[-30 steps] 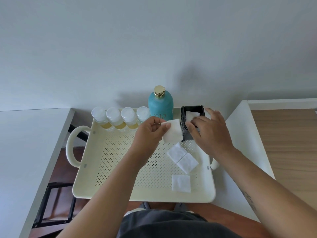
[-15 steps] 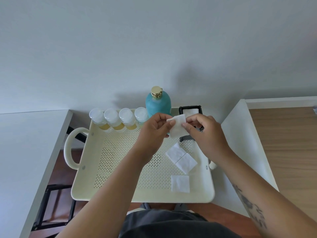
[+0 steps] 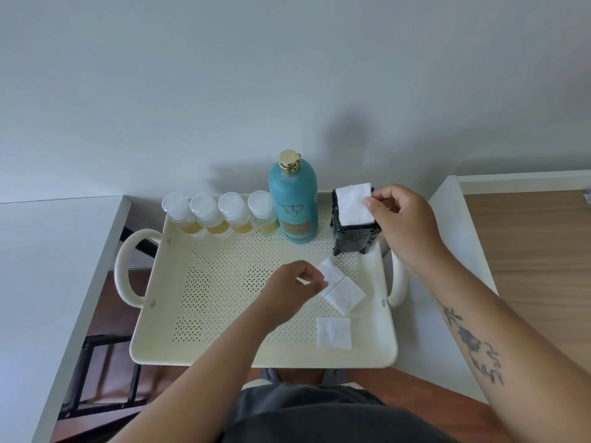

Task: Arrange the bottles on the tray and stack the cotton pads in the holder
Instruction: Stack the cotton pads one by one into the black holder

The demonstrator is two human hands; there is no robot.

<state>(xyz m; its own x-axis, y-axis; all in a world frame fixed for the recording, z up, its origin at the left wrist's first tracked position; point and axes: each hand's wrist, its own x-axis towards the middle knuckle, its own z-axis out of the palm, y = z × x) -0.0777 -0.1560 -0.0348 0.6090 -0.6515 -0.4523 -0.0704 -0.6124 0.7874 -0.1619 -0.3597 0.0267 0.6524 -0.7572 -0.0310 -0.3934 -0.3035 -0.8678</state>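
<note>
A cream perforated tray (image 3: 224,350) carries several small clear bottles (image 3: 219,215) with yellow liquid in a row along its far edge, beside a tall teal bottle (image 3: 293,203) with a gold cap. A black holder (image 3: 353,239) stands at the far right corner. My right hand (image 3: 401,219) pinches a white cotton pad (image 3: 353,204) at its right edge, over the holder's open top. My left hand (image 3: 295,289) is down on the tray, fingertips pinching the edge of a loose pad (image 3: 329,270). Two more pads (image 3: 345,295) (image 3: 333,333) lie on the tray floor.
The tray bridges a gap between a white table (image 3: 48,251) on the left and a white-edged wooden table (image 3: 537,251) on the right. A plain wall rises just behind the bottles. Floor and a dark frame (image 3: 96,378) show below the gap.
The pad passed from my left hand to my right hand, which carried it over the holder. My left hand dropped to the loose pads on the tray.
</note>
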